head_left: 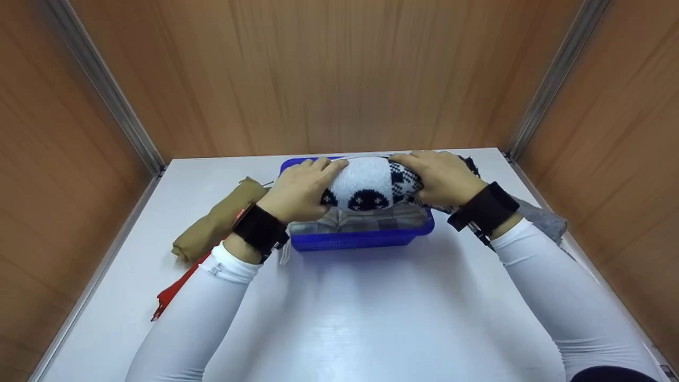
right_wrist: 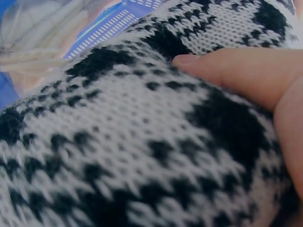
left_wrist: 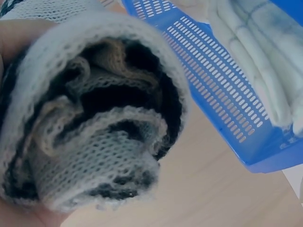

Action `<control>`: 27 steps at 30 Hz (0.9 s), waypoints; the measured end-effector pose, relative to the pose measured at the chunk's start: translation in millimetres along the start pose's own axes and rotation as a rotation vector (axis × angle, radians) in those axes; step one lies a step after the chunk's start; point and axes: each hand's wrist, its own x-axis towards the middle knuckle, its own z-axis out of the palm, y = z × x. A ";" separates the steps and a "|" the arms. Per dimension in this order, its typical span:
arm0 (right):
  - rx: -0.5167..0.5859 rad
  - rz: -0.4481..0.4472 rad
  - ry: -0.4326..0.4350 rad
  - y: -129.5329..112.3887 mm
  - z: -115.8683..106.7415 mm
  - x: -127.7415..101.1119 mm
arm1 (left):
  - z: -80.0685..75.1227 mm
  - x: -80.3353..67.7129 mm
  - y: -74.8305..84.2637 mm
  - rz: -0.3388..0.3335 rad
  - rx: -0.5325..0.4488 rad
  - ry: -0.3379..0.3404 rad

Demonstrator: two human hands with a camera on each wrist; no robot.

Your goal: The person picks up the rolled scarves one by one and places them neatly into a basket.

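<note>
A rolled white-and-black knitted garment (head_left: 371, 185) sits over the blue plastic basket (head_left: 360, 239) at the back of the white table. My left hand (head_left: 299, 188) grips its left end; the left wrist view shows that rolled end (left_wrist: 90, 118) up close, layers coiled inside. On the right end my right hand (head_left: 440, 178) curls over the patterned knit (right_wrist: 142, 132), with a fingertip (right_wrist: 222, 68) pressed on it. Folded pale checked cloth (head_left: 360, 218) lies in the basket under the roll.
A rolled olive-tan cloth (head_left: 217, 220) lies left of the basket, with a red item (head_left: 177, 289) beside my left forearm. Grey fabric (head_left: 541, 217) lies at the right. Wooden walls close in the table on three sides.
</note>
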 end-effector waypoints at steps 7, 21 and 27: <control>0.000 -0.007 -0.012 -2.8 1.2 8.0 | -1.6 -1.1 -8.3 -0.011 -0.021 -0.019; -0.036 -0.028 0.018 -5.9 1.7 23.7 | -3.3 2.5 -23.2 -0.028 0.017 -0.032; -0.027 -0.009 0.008 -3.5 6.6 31.4 | -2.5 6.6 -29.2 -0.037 0.015 -0.056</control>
